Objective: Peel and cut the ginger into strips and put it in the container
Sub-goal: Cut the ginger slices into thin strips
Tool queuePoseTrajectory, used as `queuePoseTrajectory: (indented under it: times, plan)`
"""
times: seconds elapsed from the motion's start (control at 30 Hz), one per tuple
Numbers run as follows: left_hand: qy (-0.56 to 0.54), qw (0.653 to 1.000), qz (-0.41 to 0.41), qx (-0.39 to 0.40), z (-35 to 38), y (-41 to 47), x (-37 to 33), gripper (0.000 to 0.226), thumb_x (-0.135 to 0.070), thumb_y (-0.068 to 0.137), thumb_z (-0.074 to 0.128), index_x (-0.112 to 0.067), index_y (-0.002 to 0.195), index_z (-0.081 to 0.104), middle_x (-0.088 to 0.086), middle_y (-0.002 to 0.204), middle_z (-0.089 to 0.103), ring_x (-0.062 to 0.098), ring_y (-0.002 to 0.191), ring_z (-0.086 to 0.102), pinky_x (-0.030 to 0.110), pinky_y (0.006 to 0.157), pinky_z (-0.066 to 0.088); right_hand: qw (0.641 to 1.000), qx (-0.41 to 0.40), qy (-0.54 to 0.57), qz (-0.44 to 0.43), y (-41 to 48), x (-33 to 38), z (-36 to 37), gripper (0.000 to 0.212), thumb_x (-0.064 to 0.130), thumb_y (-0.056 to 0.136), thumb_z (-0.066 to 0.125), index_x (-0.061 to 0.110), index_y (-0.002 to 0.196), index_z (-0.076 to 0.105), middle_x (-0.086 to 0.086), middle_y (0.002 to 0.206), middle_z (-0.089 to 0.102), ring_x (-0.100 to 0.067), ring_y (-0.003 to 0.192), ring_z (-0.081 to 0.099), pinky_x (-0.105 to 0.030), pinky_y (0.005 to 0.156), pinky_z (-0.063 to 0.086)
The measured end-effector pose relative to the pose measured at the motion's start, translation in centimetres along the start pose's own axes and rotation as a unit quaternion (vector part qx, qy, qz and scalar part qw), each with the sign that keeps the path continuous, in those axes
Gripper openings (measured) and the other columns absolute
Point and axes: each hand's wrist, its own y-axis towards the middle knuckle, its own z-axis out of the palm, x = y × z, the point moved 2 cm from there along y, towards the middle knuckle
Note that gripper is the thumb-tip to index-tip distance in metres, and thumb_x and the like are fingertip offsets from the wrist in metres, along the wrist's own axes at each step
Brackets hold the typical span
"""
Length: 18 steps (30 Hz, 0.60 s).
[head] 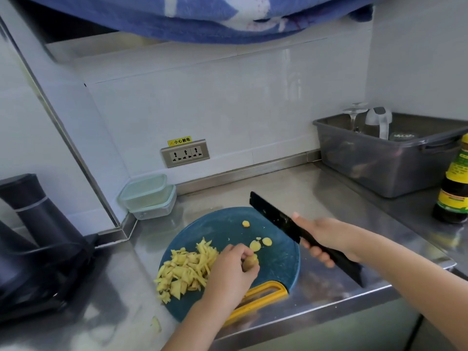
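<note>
Steel counter (316, 193) carries a round blue board (278, 259), and all the ginger work sits on it. A pile of pale yellow strips (187, 267) lies heaped on the board's left side, likely pushed there to clear room for cutting on the right. A few round slices (254, 245) lie flat near the middle, with one more (245, 223) further back.

The left hand (231, 267) rests low on the board, its fingers curled round a small ginger stub (250, 262). The stub pokes out toward the knife side, so its free end is open to the blade while the fingertips stay tucked back. The wrist comes in from the near edge, over the board's yellow handle.

The right hand (326, 239) grips the black knife (273, 214) by the handle, with one finger stretched along the flat of the blade, probably to steady it. The blade hangs in the air over the board's far right rim, pointing back and left, well clear of the stub. I judge this a pause between cuts.

Two pale green containers (148, 196) are stacked in the back left corner, near the board but not touching it. No ginger shows in them, so filling is not yet begun. A grey tub (379, 160) and a bottle (455, 183) stand off to the right.
</note>
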Motion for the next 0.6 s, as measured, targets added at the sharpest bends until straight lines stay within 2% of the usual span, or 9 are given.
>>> queuePoseTrajectory:
  times: [0.1,0.23,0.5,0.6]
  plan:
    - [0.005,0.999,-0.005,-0.033,0.0,-0.5,0.3,0.019,-0.029,0.088,0.062,-0.031,0.107,0.058,-0.017,0.097,0.051,0.003,0.088,0.052,0.012,0.077,0.045,0.997,0.068,0.011,0.024,-1.3,-0.2,1.2,0.058,0.065,0.093,0.034,0.014,0.068,0.044,0.002,0.05,0.034,-0.011,0.039,0.028,-0.02,0.036,0.028]
    - [0.002,0.997,-0.011,-0.07,0.2,-1.4,0.5,0.024,-0.032,0.087,0.065,-0.03,0.11,0.06,-0.017,0.1,0.053,0.0,0.089,0.052,0.012,0.079,0.045,0.994,0.101,-0.019,0.048,-1.6,-0.3,2.8,0.056,0.065,0.093,0.037,0.014,0.069,0.045,0.002,0.051,0.035,-0.01,0.039,0.03,-0.019,0.037,0.029]
    - [-0.05,0.994,-0.006,-0.095,0.8,-1.2,0.2,0.015,-0.023,0.084,0.07,-0.024,0.098,0.065,-0.016,0.091,0.055,0.001,0.083,0.055,0.016,0.078,0.048,0.99,0.074,-0.099,0.063,-1.5,-0.7,4.0,0.058,0.066,0.092,0.036,0.014,0.069,0.046,0.003,0.046,0.039,-0.01,0.035,0.032,-0.019,0.036,0.03]
    - [-0.047,0.993,0.007,-0.112,1.2,-1.0,0.0,0.018,-0.024,0.083,0.07,-0.025,0.101,0.065,-0.017,0.093,0.052,0.002,0.085,0.054,0.018,0.08,0.047,0.988,0.053,-0.135,0.052,-1.6,-0.6,4.6,0.057,0.065,0.093,0.033,0.014,0.07,0.045,0.003,0.046,0.039,-0.011,0.035,0.032,-0.019,0.037,0.031]
